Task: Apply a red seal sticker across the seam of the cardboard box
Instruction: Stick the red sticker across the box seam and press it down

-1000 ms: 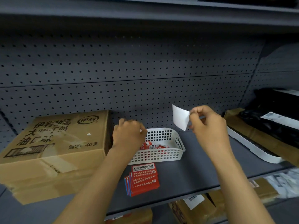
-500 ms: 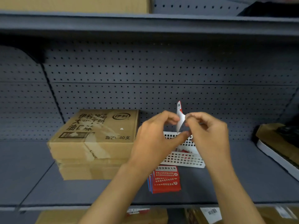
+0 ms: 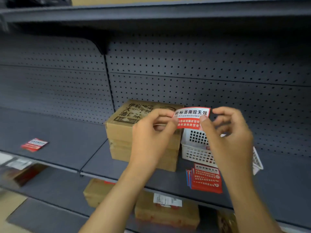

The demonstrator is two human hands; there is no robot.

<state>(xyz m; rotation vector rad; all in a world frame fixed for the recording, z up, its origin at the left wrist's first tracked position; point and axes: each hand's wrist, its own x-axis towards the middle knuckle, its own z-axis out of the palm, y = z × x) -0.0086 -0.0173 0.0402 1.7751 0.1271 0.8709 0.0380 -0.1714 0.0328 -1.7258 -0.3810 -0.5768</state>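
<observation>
A red and white seal sticker (image 3: pixel 191 117) with printed characters is held face toward me, pinched at its left end by my left hand (image 3: pixel 151 135) and at its right end by my right hand (image 3: pixel 227 138). Behind my left hand a brown cardboard box (image 3: pixel 121 132) with black print rests on the grey shelf (image 3: pixel 70 148), partly hidden by the hand. The sticker hangs in the air in front of the box's upper right corner, apart from it.
A white plastic basket (image 3: pixel 193 148) stands right of the box. A stack of red stickers (image 3: pixel 206 179) lies in front of the basket. One loose red sticker (image 3: pixel 34 144) lies at the far left of the shelf. More cardboard boxes (image 3: pixel 166 214) sit on the lower shelf.
My view has swung left, so the box and basket sit further right. The sticker, edge-on and white-backed before, is now spread face-on between both hands.
</observation>
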